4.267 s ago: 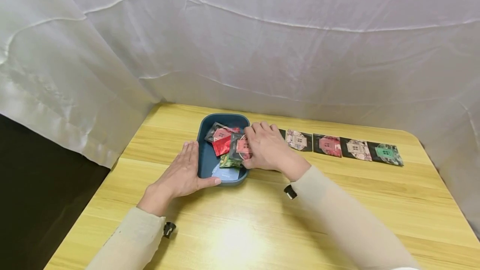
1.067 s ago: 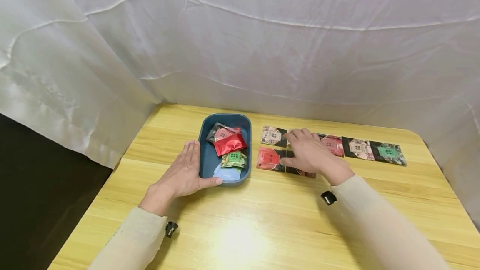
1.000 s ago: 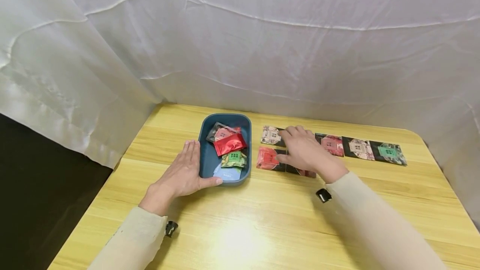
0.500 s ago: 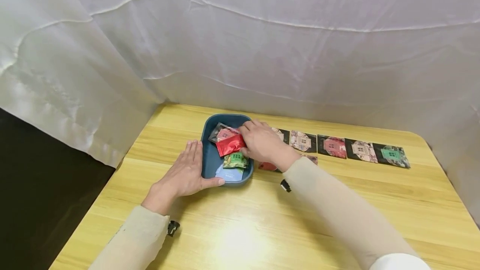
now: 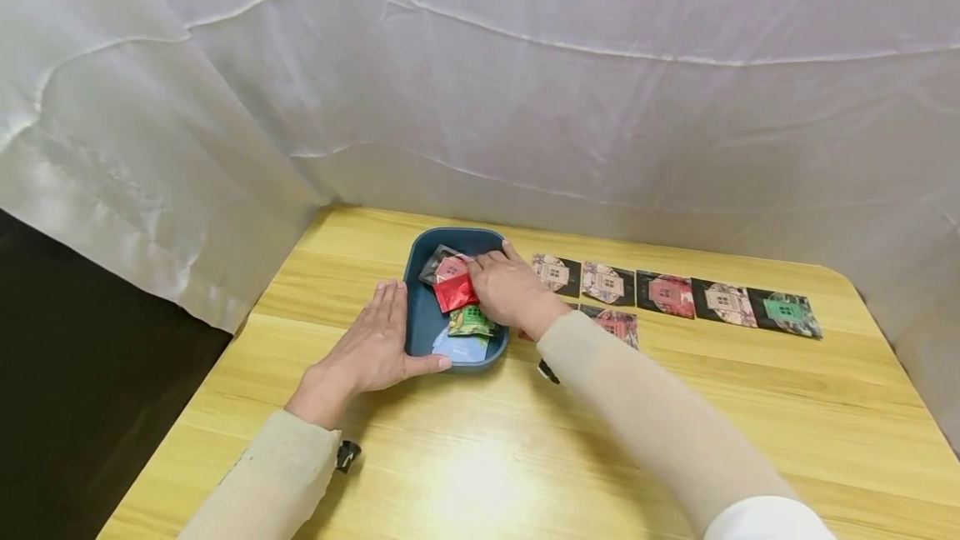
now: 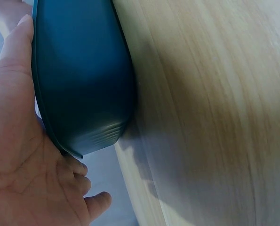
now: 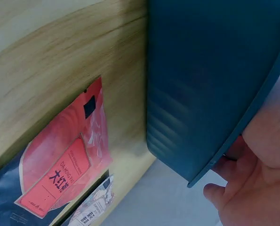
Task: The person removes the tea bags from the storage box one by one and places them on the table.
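A dark blue bin (image 5: pixel 424 332) on the table holds several tea sachets. Inside lie a black-edged sachet (image 5: pixel 447 266) with a pink label, a plain red sachet (image 5: pixel 454 293), a green sachet (image 5: pixel 470 321) and a light blue one (image 5: pixel 461 347). My left hand (image 5: pixel 363 350) rests with straight fingers along the bin's left side, its thumb on the near rim. My right hand (image 5: pixel 513 288) reaches over the right rim, its fingers at the red sachet and covering part of it. In the right wrist view its fingertips are hidden behind the bin wall, so any grip does not show.
Right of the bin runs a back row of sachets, from a cream-labelled one (image 5: pixel 551 273) to a green-labelled one (image 5: pixel 784 311). In front lie a Da Hong Pao sachet (image 7: pixel 64 169), mostly covered in the head view, and another red-labelled sachet (image 5: pixel 615 324). A pale curtain (image 5: pixel 525 107) hangs behind.
A dark, red-labelled sachet went from the bin to the front row. My right hand then came back left from the rows into the bin, onto the red sachet. My left hand stayed put.
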Motion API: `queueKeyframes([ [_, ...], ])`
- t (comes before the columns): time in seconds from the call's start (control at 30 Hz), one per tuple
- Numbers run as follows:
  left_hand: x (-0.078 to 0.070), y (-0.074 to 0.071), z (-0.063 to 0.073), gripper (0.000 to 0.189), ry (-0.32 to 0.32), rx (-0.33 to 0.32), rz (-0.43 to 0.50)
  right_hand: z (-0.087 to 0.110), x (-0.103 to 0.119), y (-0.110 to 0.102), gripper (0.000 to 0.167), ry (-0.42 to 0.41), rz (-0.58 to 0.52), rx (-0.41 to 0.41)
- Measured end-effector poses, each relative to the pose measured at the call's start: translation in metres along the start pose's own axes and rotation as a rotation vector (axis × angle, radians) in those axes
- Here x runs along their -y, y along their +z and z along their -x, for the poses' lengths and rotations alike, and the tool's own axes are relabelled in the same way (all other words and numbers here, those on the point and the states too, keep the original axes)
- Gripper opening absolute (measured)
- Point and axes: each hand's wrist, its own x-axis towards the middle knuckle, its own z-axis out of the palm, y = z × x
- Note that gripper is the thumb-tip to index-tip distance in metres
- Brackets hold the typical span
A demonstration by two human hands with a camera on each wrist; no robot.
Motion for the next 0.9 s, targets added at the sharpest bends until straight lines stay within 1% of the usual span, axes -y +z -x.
queueKeyframes([
  [0.17,0.0,0.0,0.0,0.138,0.004,-0.005,-0.001,-0.002,0.001,0.001,0.055,0.003,-0.026,0.044],
  [0.3,0.0,0.0,0.0,0.137,0.004,-0.004,-0.001,-0.002,0.001,0.001,0.053,-0.002,-0.026,0.057],
  [0.47,0.001,0.001,0.0,0.136,-0.002,0.005,0.005,-0.001,0.004,0.0,0.061,-0.014,-0.024,0.085],
  [0.57,0.001,0.001,0.0,0.136,0.002,0.003,0.004,0.0,0.006,-0.001,0.062,-0.022,-0.049,0.116],
  [0.73,0.001,0.001,0.0,0.137,0.006,0.004,0.004,0.002,0.011,-0.005,0.054,-0.042,-0.106,0.158],
  [0.83,0.001,0.001,0.0,0.137,0.005,0.006,0.009,0.003,0.013,-0.006,0.047,-0.056,-0.125,0.167],
  [0.9,0.001,0.001,0.0,0.137,0.006,0.005,0.011,0.004,0.013,-0.007,0.04,-0.062,-0.137,0.163],
])
